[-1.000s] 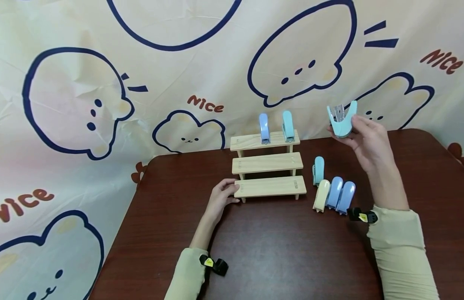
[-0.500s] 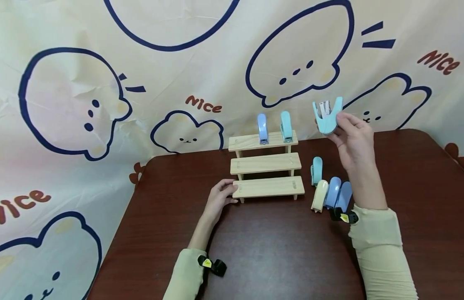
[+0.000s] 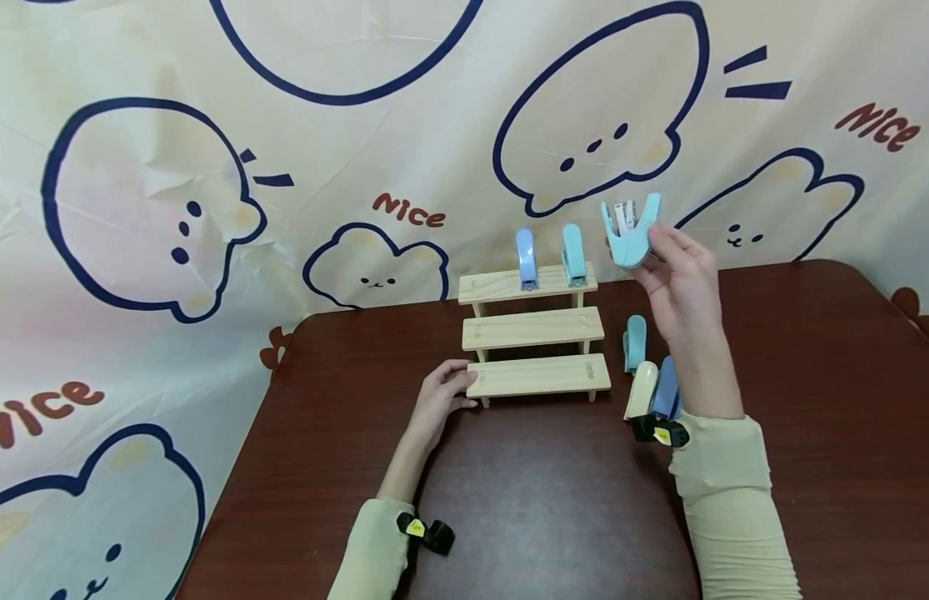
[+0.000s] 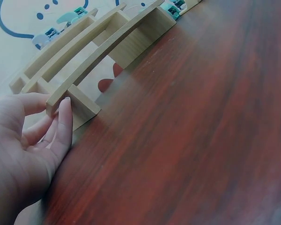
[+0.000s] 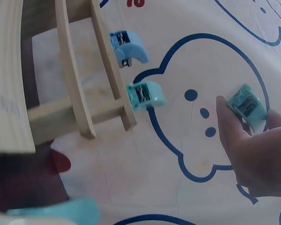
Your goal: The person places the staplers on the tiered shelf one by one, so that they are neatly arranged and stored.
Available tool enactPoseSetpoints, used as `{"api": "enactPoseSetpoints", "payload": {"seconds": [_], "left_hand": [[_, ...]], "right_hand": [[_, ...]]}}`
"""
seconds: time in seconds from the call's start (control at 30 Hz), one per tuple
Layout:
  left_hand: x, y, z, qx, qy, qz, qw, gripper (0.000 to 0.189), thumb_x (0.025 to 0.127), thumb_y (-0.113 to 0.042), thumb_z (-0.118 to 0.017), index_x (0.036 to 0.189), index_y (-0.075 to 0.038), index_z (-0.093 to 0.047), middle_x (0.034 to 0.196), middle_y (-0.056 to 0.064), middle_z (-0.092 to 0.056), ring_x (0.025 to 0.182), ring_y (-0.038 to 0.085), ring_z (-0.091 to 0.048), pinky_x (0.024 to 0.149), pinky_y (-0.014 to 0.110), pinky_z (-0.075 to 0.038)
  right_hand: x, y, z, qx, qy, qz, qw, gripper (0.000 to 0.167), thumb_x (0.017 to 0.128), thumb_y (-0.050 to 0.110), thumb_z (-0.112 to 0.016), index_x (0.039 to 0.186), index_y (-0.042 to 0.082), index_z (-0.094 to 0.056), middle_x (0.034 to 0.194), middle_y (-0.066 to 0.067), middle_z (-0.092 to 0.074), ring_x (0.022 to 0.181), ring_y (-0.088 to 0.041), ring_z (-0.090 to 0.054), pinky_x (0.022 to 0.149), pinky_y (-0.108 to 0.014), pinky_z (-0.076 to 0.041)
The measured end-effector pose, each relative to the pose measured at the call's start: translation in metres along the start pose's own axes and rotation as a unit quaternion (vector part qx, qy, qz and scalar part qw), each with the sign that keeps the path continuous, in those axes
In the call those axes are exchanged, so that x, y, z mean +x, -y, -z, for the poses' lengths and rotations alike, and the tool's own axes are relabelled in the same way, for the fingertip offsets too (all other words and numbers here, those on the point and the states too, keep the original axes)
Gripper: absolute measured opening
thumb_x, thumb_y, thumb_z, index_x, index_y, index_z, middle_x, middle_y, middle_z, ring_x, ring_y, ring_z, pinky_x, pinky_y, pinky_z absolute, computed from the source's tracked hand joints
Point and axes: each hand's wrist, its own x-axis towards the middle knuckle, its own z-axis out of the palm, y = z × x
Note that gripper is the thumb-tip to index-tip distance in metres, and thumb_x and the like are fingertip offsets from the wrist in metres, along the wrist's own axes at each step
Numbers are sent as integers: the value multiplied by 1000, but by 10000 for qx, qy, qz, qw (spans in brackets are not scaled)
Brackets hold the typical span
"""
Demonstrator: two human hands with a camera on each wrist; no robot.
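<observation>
My left hand pinches the left end of the lowest tier on a three-step wooden rack; the left wrist view shows fingers above and below that board's end. Raised beside the rack's upper right, my right hand grips a light teal stapler with its two arms spread upward. On the top tier stand a blue stapler and a teal stapler, also seen in the right wrist view.
Right of the rack, a teal stapler, a cream stapler and a blue stapler lie on the dark wooden table. My right forearm partly covers this group. A cartoon-printed cloth hangs behind the table.
My right hand has moved left toward the rack with the teal stapler, and its wrist now covers one blue stapler on the table. My left hand stays on the rack.
</observation>
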Motion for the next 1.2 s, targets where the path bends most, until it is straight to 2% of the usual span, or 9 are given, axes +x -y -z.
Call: {"api": "enactPoseSetpoints", "payload": {"seconds": [0.17, 0.37, 0.53, 0.67, 0.8, 0.97, 1.07, 1.2], "left_hand": [[0, 1, 0, 0, -21, -5, 10000, 34, 101, -11, -66, 130, 5, -61, 104, 6, -65, 91, 16, -64, 69, 27, -60], [0, 1, -1, -44, -41, -25, 10000, 33, 100, -10, -66, 129, 5, -61, 103, 6, -65, 88, 15, -64, 67, 27, -60], [1, 1, 0, -53, -30, -32, 10000, 34, 100, -10, -66, 130, 6, -61, 104, 7, -66, 89, 15, -64, 67, 26, -60], [1, 2, 0, -71, -47, -27, 10000, 34, 99, -10, -67, 129, 6, -61, 104, 7, -65, 89, 15, -64, 67, 27, -60], [2, 2, -3, -81, 3, -41, 10000, 35, 99, -11, -67, 129, 6, -61, 104, 6, -65, 90, 15, -63, 68, 27, -60], [1, 1, -5, -76, 0, -11, 10000, 34, 99, -11, -67, 129, 6, -61, 102, 5, -64, 90, 15, -63, 68, 27, -60], [0, 1, -4, -87, -40, -9, 10000, 34, 99, -10, -67, 128, 6, -61, 102, 5, -65, 90, 15, -63, 68, 27, -60], [1, 1, -2, -95, -37, -9, 9999, 34, 99, -10, -67, 128, 6, -61, 102, 5, -65, 90, 14, -63, 68, 27, -60]], "right_hand": [[1, -9, -8, 8, 114, -38, 9999, 30, 100, 5, -68, 129, -5, -66, 143, -21, -48, 111, -26, -67, 87, -33, -61], [2, -22, -18, -484, 206, -101, 9986, 16, 100, 7, -69, 113, 0, -72, 125, -17, -61, 97, -20, -69, 81, -27, -61], [2, -32, -25, -671, 226, -64, 9975, 13, 100, 6, -67, 113, 2, -71, 120, -15, -65, 95, -17, -71, 80, -24, -60], [2, -39, -28, -1145, 183, -27, 9933, 15, 101, 6, -66, 115, 3, -71, 123, -12, -63, 102, -16, -67, 85, -22, -59], [3, -43, -31, -1617, 67, -151, 9867, 20, 101, 8, -67, 120, 1, -67, 120, -9, -64, 107, -16, -64, 87, -20, -57], [4, -50, -32, -2197, -99, -494, 9743, 35, 101, 8, -68, 131, -6, -60, 109, -3, -69, 97, -11, -69, 83, -19, -58], [6, -57, -36, -2541, 15, -554, 9656, 42, 101, 8, -67, 137, -11, -55, 106, -5, -70, 90, -10, -71, 80, -21, -60], [9, -66, -46, -3035, 343, -521, 9508, 44, 101, 8, -67, 138, -14, -55, 112, -14, -68, 85, -11, -71, 76, -22, -61]]}}
